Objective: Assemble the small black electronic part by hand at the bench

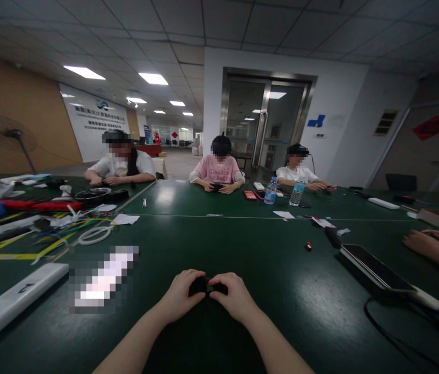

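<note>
Close in front of me on the dark green table (188,239), my left hand (185,292) and my right hand (234,294) meet around a small black object (205,285). Fingers and thumbs of both hands are closed on its two ends. The hands cover much of it, and its kind cannot be made out. To the left of my left hand lies a blurred-out bright rectangle (106,278). A dark-screened phone (377,269) rests to the right, well apart from my right hand.
A white power strip (16,301) and tangled cables (94,235) lie on the left. Two water bottles (270,190) stand ahead, and a small red-and-silver item (308,245) lies nearer. Several people sit around the table; another person's hands (425,243) rest at right. A black cable (383,327) curls below the phone.
</note>
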{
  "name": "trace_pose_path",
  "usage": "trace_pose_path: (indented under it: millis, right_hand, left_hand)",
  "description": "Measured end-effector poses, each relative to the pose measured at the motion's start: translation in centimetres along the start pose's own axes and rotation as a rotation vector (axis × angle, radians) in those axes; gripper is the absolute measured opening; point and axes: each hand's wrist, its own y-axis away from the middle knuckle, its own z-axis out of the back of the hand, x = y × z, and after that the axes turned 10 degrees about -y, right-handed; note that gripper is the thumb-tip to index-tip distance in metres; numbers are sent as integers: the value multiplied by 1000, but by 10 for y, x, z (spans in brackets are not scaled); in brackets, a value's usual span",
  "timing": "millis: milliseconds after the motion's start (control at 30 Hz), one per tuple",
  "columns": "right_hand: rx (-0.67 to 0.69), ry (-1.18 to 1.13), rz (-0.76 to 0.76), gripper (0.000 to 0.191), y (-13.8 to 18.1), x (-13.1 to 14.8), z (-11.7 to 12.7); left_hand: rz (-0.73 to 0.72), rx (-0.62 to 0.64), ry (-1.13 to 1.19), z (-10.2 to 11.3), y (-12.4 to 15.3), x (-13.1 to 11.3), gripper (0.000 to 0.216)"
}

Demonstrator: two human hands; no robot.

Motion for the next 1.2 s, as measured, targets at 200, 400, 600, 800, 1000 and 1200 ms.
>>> trace_pose_path:
  millis: [200, 400, 600, 800, 1000, 1200]
  right_hand:
    - [0, -4, 8, 24, 0, 0, 0]
    - [-3, -2, 1, 22, 0, 1, 1]
    - [2, 19, 47, 22, -2, -2, 0]
    - [12, 25, 7, 24, -2, -2, 0]
    - [15, 24, 0, 23, -2, -2, 0]
    - [4, 13, 20, 23, -1, -3, 0]
  left_hand:
    - [0, -4, 4, -5, 0, 5, 45]
    - [34, -18, 67, -6, 2, 4, 61]
    - [18, -39, 124, -7, 3, 3, 80]
    - [52, -46, 204, -9, 2, 3, 99]
    - [85, -96, 177, -9, 2, -1, 105]
    - [5, -201, 82, -7, 2, -5, 107]
